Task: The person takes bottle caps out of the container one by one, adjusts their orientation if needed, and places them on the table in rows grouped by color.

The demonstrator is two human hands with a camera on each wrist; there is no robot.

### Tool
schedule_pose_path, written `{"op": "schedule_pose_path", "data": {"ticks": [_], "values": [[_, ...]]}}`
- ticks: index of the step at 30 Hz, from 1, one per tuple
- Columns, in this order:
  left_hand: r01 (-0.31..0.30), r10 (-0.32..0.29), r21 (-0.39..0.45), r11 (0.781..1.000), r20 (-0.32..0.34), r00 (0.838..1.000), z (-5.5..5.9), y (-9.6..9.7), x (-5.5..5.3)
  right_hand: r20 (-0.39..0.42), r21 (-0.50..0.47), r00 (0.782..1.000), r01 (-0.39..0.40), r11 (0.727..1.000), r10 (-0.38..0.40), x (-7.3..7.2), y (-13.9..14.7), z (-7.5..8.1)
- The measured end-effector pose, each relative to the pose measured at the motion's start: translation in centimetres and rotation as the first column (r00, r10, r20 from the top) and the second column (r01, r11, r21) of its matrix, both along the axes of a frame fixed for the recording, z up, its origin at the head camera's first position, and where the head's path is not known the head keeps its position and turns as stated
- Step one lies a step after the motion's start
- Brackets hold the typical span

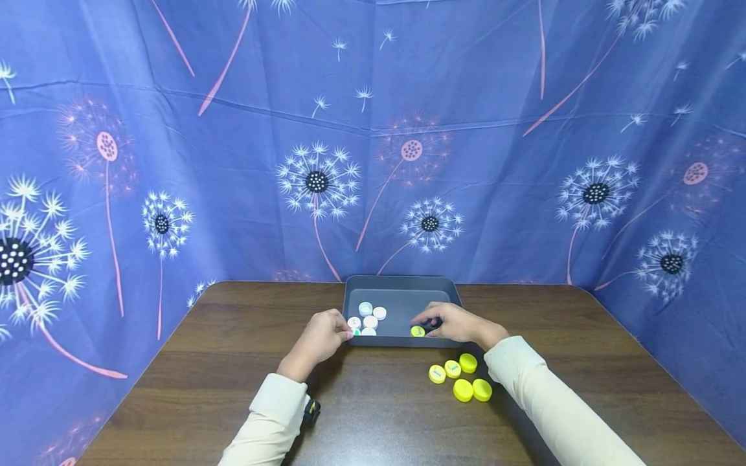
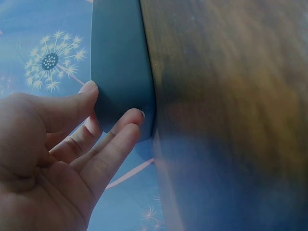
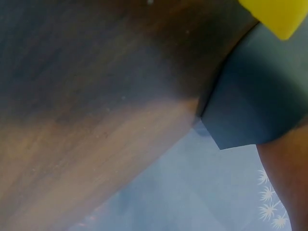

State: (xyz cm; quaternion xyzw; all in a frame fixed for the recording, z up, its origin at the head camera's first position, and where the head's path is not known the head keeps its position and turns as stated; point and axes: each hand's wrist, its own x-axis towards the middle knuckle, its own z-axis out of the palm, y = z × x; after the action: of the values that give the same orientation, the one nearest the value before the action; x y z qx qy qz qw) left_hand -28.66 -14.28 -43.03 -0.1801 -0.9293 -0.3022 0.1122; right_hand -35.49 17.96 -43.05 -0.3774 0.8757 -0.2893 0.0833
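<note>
A dark grey tray (image 1: 402, 289) stands at the table's back edge. My left hand (image 1: 322, 334) holds its near left corner. In the left wrist view the thumb of the left hand (image 2: 57, 139) is at the rim of the tray (image 2: 122, 57), with fingertips against the outer wall. My right hand (image 1: 456, 322) reaches inside the tray's right part, thumb and fingers around a yellow bottle cap (image 1: 418, 331). Several white caps (image 1: 370, 321) lie in the tray's left part. Part of a yellow cap (image 3: 281, 17) shows in the right wrist view, before the tray wall (image 3: 255, 101).
Several more yellow caps (image 1: 463, 390) lie on the wooden table (image 1: 373, 414) in front of the tray, close to my right sleeve (image 1: 548, 395). A blue dandelion-print cloth (image 1: 250, 213) hangs behind and at both sides of the table.
</note>
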Motion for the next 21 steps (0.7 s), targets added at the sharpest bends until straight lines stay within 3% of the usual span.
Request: {"op": "schedule_pose_path", "data": {"ticks": [10,21], "values": [[0.002,-0.002,0.012,1.000,-0.007,1.000,-0.04,-0.02,0.11,-0.082,0.038,0.997,0.003,0.999,0.000,-0.17,-0.18,-0.37],[-0.014,0.014,0.024,1.000,0.005,1.000,0.00,0.08,0.08,-0.116,0.061,0.987,0.120,0.991,-0.113,0.07,-0.39,-0.21]]}}
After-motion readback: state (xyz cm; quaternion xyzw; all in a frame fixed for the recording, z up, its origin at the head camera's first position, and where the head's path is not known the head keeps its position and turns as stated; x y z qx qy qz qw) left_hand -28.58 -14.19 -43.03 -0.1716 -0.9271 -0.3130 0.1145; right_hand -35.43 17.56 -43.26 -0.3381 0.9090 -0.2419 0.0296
